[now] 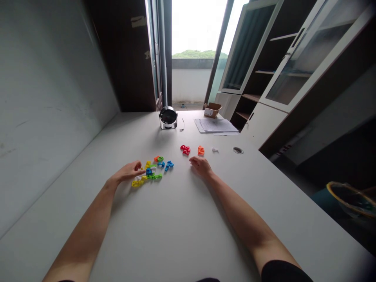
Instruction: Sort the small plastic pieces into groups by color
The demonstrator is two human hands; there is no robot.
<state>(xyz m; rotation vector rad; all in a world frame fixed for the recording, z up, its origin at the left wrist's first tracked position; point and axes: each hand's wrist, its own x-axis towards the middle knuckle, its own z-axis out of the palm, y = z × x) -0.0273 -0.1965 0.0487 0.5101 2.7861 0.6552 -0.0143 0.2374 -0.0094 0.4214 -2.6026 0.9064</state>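
Left grip [127, 171]: open and relaxed, holding nothing that shows, with the fingers [138, 166] stretched toward the middle of the frame; they end just beside the left edge of the mixed heap, though whether they touch it is too close to tell.

Right grip [201, 166]: loosely curled, with its fingertips [193, 162] down on the tabletop [176, 227]. Nothing shows in it, but the curl could hide a small piece. It lies just below the red and orange pieces.

Mixed heap [151, 170]: small plastic pieces in yellow, green, blue, white and orange lie jumbled between the two hands, at lower centre of the frame.

Separate pieces: a red cluster [185, 149] and an orange cluster [201, 150] sit side by side, well clear of the heap, with a lone white piece [215, 150] to their right.

Progress: red, orange and one white piece lie apart by colour; yellow, green, blue and the other white and orange pieces remain mixed.

Far end of the tabletop: a round desk fan [168, 117], a thin cable [182, 124], a small cardboard box [212, 110] and loose papers [216, 125] sit toward the upper centre.

Right of the frame: a glass-fronted cabinet [296, 58] stands at upper right, and a basket [349, 199] sits at lower right.
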